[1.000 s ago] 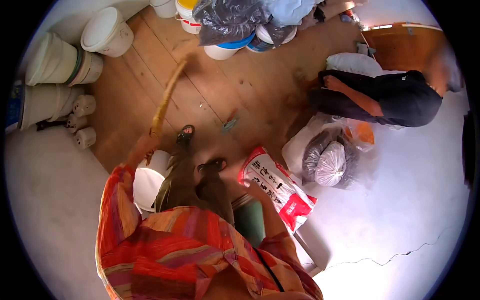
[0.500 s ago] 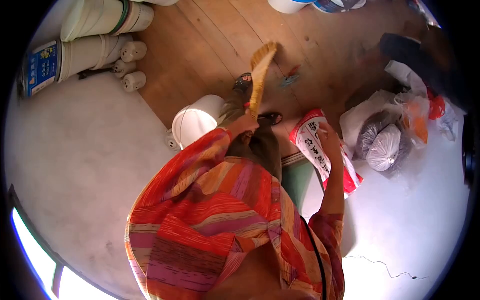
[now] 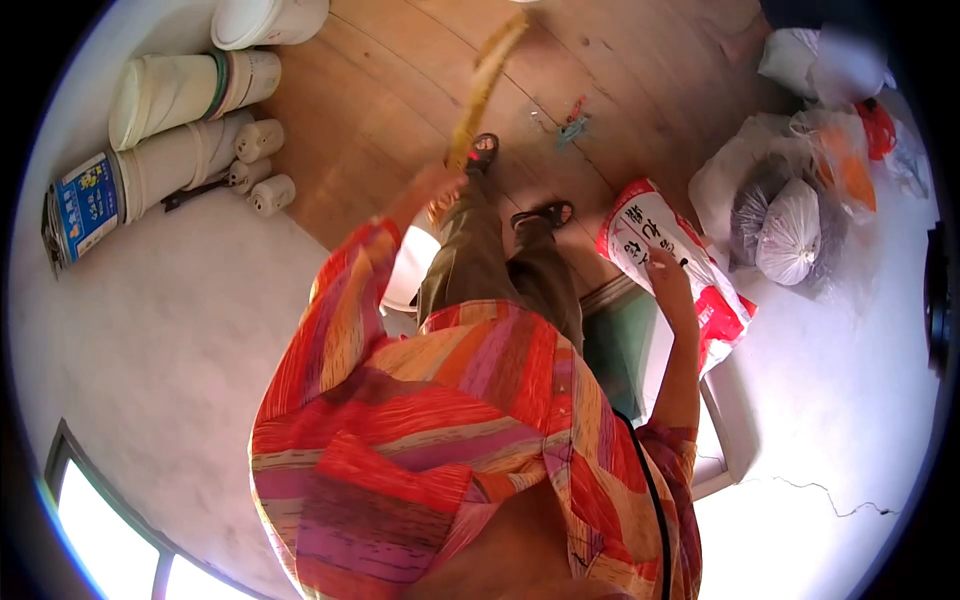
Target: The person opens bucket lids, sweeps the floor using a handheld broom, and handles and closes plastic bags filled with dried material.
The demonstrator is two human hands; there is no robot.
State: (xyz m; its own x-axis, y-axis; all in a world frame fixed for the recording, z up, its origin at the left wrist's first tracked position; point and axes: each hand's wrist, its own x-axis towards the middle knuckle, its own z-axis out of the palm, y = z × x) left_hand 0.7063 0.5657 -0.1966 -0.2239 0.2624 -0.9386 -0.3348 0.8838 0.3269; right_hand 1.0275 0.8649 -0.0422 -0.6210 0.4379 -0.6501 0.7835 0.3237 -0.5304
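My left hand [image 3: 436,190] is closed around the handle of a straw-coloured hand broom [image 3: 485,85], which extends up and away over the wooden floor. A white bucket [image 3: 408,268] stands beside my left leg, partly covered by my sleeve. My right hand [image 3: 668,268] is over a red and white printed sack [image 3: 722,305], its fingers curled; what they hold is too small to make out. Blue-green scraps [image 3: 572,130] and a small red piece lie on the floor beyond my feet.
White buckets [image 3: 165,95] and small white containers [image 3: 260,140] line the left side. At right lie tied plastic bags [image 3: 790,235] and an orange item in clear plastic. A green box-like object [image 3: 612,345] is beside my right leg. Another person's dark clothing [image 3: 815,12] shows at upper right.
The view has shifted. My left hand has swung the broom, first inward and now back outward to the left. My right hand has moved from beside the sack to over it.
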